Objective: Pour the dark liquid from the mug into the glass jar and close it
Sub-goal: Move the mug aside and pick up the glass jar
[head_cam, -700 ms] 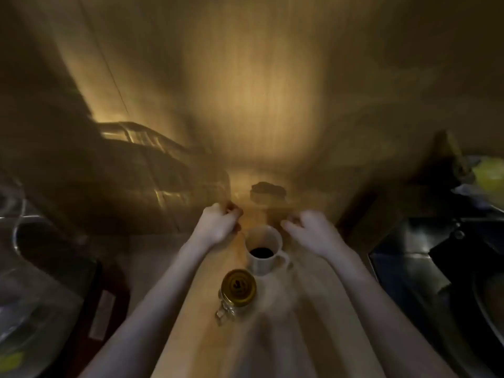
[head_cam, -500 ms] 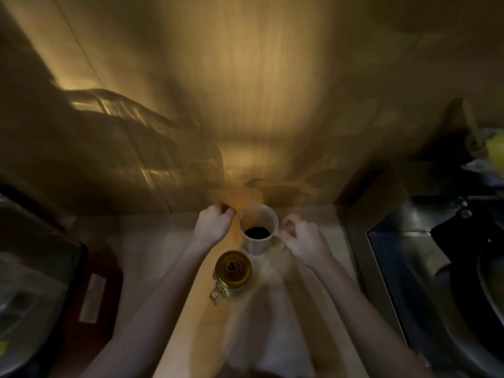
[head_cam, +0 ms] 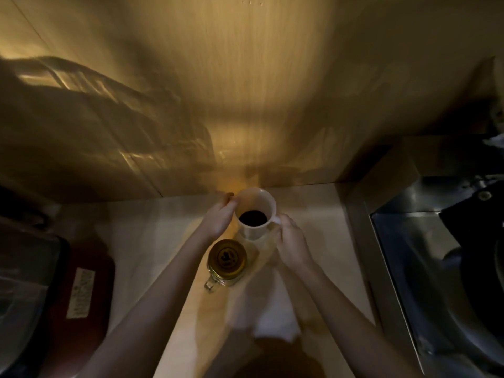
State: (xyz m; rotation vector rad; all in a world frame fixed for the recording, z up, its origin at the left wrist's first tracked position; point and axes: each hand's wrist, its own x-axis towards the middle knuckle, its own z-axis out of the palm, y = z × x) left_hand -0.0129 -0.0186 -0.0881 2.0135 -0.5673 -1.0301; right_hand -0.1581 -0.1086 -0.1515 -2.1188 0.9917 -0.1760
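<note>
A white mug [head_cam: 257, 199] with dark liquid [head_cam: 253, 217] in it stands upright on the pale counter [head_cam: 152, 236] near the wall. My right hand [head_cam: 290, 242] is closed around the mug's handle side. My left hand [head_cam: 218, 219] rests against the mug's left wall, fingers curled. Just in front of the mug stands a small glass jar [head_cam: 227, 261] with a handle and a gold lid on top, untouched by either hand.
A dark red case with a white label [head_cam: 81, 290] lies at the left, beside a clear plastic item [head_cam: 19, 301]. A steel sink [head_cam: 425, 255] with dark cookware fills the right. The wood-panel wall [head_cam: 245, 91] rises right behind the mug.
Both hands have closed in on the mug: the right one has taken its handle side, the left one now touches its left wall. The head camera has tilted and moved closer.
</note>
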